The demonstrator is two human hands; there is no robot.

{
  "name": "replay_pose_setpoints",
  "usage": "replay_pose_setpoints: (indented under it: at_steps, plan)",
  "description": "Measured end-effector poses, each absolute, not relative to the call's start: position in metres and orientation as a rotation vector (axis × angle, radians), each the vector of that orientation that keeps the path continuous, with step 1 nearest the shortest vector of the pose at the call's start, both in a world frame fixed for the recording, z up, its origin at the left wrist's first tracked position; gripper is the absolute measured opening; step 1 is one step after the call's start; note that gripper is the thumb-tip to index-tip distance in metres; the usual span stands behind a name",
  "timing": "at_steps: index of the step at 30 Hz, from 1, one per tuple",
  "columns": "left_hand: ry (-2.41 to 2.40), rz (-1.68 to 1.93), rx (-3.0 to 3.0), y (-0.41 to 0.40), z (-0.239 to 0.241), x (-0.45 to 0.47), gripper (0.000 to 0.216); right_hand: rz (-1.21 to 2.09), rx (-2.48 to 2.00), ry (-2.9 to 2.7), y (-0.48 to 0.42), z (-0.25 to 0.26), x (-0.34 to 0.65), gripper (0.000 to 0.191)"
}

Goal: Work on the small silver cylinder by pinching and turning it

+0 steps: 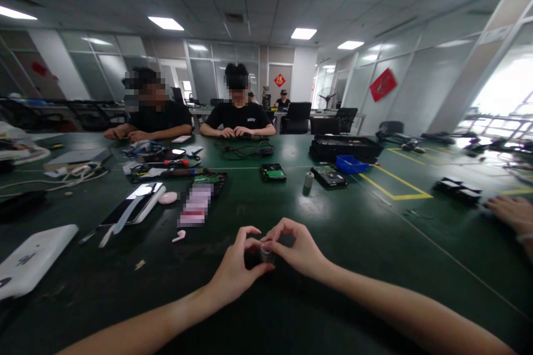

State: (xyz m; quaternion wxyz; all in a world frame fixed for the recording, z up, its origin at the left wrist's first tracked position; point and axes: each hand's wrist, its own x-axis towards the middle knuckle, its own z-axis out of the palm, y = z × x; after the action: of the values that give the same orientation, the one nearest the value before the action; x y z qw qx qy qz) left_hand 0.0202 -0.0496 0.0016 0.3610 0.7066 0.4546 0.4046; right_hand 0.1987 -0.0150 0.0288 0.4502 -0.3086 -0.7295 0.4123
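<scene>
Close in front of me on the dark green table, a small silvery cylinder (265,255) is between my hands, partly covered by fingers. My left hand (239,262) curves round it, with the thumb on the near side and the fingers on the far side. My right hand (296,247) has its thumb and fingertips closed at the top of the cylinder. Whether the cylinder touches the table is hidden. Farther out, a second small pale cylinder (308,179) stands upright near a hard drive (330,176).
Another hard drive (273,172), a blue tray (352,164) and a black case (345,148) lie ahead. On the left are a white earbud (179,236), a pink round case (167,198) and a white device (37,258). Another person's hand (510,213) rests at right; two people sit opposite.
</scene>
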Motion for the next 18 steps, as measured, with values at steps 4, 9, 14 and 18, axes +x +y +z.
replay_pose_setpoints:
  at_steps: [4,9,14,18]
  plan:
    - [1.178,1.031,1.835,-0.049,0.002,0.019,0.054,0.957,-0.749,-1.742,0.029,0.034,0.235,0.027]
    - [1.145,0.971,1.887,-0.049,0.005,0.016,0.038,0.956,-0.993,-1.901,0.074,0.011,0.288,0.042]
    - [1.127,0.952,1.907,-0.049,0.01,0.014,0.034,0.924,-1.058,-2.037,0.077,-0.009,0.303,0.043]
    - [1.123,0.935,1.899,-0.05,0.014,0.013,0.031,0.907,-1.095,-1.959,0.076,-0.008,0.299,0.047]
